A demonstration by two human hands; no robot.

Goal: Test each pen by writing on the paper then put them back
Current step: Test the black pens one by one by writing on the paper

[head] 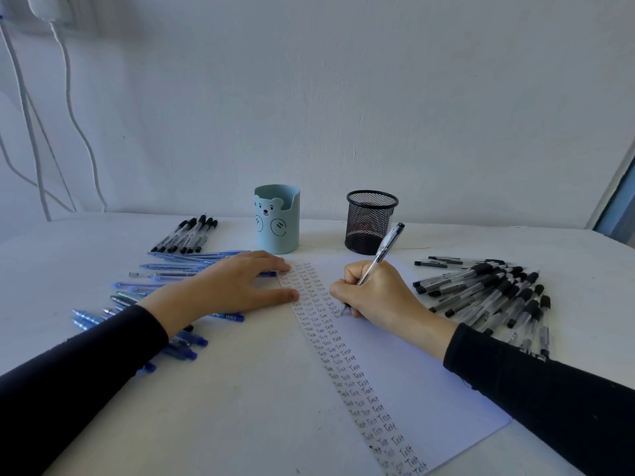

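Head view: my right hand (374, 293) grips a pen (379, 257), tip on the paper (429, 383) beside the "Test" columns, while my left hand (233, 286) lies flat, fingers holding the sheet's edge. I should press lightly, keep that brace firm, and write small.

The word "Test" is handwritten over and over on the paper (412, 355), in tight columns running down its left strip. The blue pens (178, 266) on the left carry pale lettering on their barrels, and the right sleeve (549, 389) a few white marks, all too small to read.
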